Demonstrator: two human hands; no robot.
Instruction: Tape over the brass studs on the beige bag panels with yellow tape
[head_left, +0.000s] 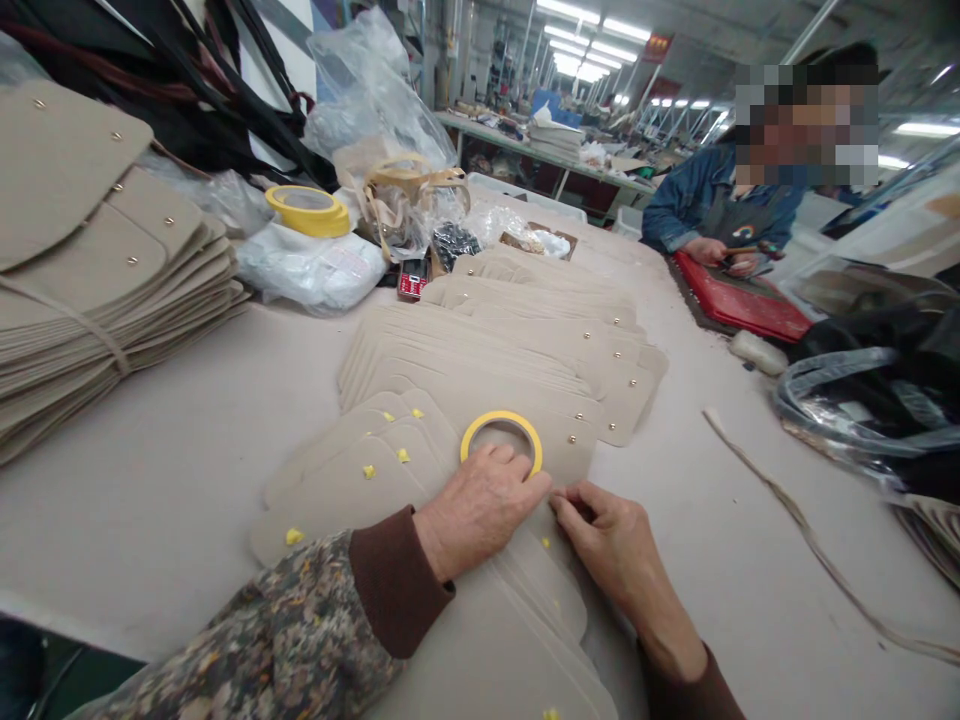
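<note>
My left hand [480,505] rests on a yellow tape roll [501,430], fingers curled over its near edge, atop fanned beige leather flaps [352,475] dotted with small yellow tape squares. Beside it, my right hand [607,545] pinches at the roll's right edge, fingertips pressed together; what it grips is too small to make out. Both hands touch at the roll.
A row of overlapping beige flaps with metal studs [525,350] runs away across the table. A tied stack of flaps [97,290] lies left. A second tape roll [307,208] and plastic bags sit behind. A co-worker [720,215] works over a red mat [739,300]. A cord [810,550] lies right.
</note>
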